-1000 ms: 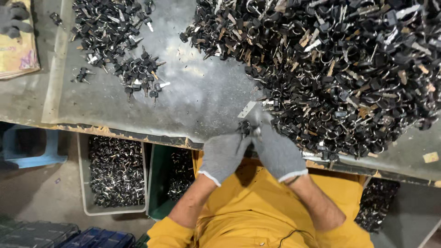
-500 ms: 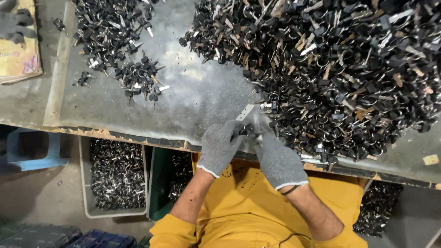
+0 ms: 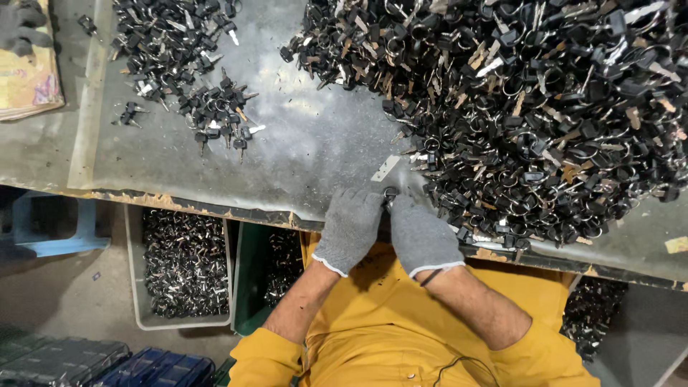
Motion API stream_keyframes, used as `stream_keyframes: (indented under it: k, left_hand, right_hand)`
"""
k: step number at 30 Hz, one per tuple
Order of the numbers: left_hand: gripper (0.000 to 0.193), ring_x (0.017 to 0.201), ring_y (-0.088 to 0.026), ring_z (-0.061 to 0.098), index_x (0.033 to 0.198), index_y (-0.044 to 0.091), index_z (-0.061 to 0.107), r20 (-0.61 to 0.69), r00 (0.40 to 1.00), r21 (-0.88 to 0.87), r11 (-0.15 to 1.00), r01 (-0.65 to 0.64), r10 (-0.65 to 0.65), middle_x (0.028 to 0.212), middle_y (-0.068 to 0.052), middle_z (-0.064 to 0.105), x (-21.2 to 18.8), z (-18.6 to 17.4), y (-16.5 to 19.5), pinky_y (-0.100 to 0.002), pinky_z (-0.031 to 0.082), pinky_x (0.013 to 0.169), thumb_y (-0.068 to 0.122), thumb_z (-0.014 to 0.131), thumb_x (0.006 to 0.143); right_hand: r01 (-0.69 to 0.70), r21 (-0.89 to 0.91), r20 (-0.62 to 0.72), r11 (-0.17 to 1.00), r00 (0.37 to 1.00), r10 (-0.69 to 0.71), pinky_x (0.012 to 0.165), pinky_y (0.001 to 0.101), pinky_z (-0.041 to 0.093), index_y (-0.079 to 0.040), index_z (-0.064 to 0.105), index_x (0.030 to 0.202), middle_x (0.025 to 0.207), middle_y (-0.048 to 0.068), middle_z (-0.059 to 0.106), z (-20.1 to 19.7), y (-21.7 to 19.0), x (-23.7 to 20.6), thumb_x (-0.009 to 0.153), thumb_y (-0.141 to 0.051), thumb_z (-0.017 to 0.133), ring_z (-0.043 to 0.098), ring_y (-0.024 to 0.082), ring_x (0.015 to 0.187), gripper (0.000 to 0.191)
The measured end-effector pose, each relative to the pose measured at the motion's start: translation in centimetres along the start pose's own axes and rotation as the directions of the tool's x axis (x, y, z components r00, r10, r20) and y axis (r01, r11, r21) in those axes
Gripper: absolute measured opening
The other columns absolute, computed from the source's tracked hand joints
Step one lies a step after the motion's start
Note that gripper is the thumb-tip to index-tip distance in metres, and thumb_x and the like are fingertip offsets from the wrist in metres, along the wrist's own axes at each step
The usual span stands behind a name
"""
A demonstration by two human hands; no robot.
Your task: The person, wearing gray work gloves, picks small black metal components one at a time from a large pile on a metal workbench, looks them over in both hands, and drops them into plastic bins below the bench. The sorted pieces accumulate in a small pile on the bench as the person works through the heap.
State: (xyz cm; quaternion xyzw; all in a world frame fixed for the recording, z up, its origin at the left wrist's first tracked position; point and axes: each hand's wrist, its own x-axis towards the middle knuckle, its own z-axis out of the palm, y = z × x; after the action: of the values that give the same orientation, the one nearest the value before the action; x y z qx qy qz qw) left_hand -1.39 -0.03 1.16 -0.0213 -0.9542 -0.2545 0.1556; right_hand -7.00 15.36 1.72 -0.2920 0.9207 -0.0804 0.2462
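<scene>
Mostly occluded: left hand (image 3: 351, 229) and right hand (image 3: 423, 236), both grey-gloved, meet at the table (image 3: 315, 154) edge, fingertips pinched together on one small black key part (image 3: 390, 193); its shape is hard to make out. Big key pile (image 3: 545, 107) runs off frame top and right, too tangled to count. One smaller pile (image 3: 179, 50) upper left. Two bins (image 3: 185, 265) under the table, partly hidden.
</scene>
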Motion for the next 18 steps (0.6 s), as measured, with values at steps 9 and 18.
stream_keyframes:
  k: [9,18]
  left_hand:
    - [0.018,0.089,-0.033,0.066,0.098,0.008,0.068,-0.021,0.996,-0.104,0.991,0.087,-0.09,0.092,-0.011,0.071,-0.3,0.4,-0.4,-0.049,0.049,0.084,0.011,0.074,0.082]
    - [0.016,0.09,-0.034,0.064,0.1,0.008,0.065,-0.065,0.998,-0.024,1.0,-0.006,0.004,0.092,-0.012,0.068,-0.3,0.9,-0.2,-0.048,0.048,0.083,0.007,0.068,0.085]
  right_hand:
    - [-0.205,0.179,0.091,0.962,0.977,0.191,0.072,0.0435,0.062,-0.006,0.033,0.159,0.108,0.02,0.073,-1.3,1.0,-0.8,0.106,-0.033,0.051,0.076,0.035,0.09,0.062]
    - [0.107,0.182,-0.149,0.978,0.986,-0.08,0.06,0.0495,0.059,0.007,0.04,0.145,0.091,0.026,0.072,-3.5,-0.1,0.2,0.096,-0.021,0.06,0.073,0.041,0.073,0.06]
